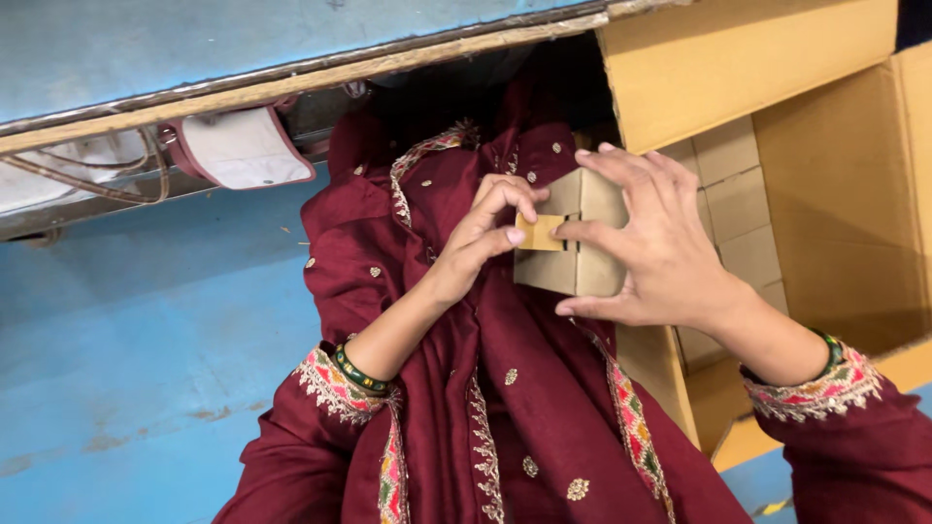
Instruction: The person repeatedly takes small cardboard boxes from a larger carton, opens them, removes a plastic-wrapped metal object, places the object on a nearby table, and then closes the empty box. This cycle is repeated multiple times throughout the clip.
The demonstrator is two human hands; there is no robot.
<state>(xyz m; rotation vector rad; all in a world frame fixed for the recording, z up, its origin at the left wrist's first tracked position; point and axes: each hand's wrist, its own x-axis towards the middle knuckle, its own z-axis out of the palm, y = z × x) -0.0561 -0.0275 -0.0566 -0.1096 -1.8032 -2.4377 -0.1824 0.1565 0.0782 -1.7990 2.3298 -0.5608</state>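
The small cardboard box [575,238] sits in my two hands, held up over my lap just in front of my maroon embroidered dress [505,388]. My right hand [646,247] wraps it from the far side, fingers spread across its top and face, thumb beneath along the lower edge, so that hand is clamped on the box. My left hand [490,228] comes in from the other side; its thumb and forefinger are pinched together on the little end flap [540,232], a lighter tan tab that sticks out from the box's near end, while the other fingers curl over the top of it. Just to my right stands a large open carton [825,194], its flaps folded outward, and inside it I see more small boxes [733,189] of the same kind stacked in neat rows against its near wall. The box I hold is beside that carton's edge, not inside it. A pale bag with a maroon trim [238,147] hangs under the blue table edge [194,58] ahead of me, above the blue floor [136,340].
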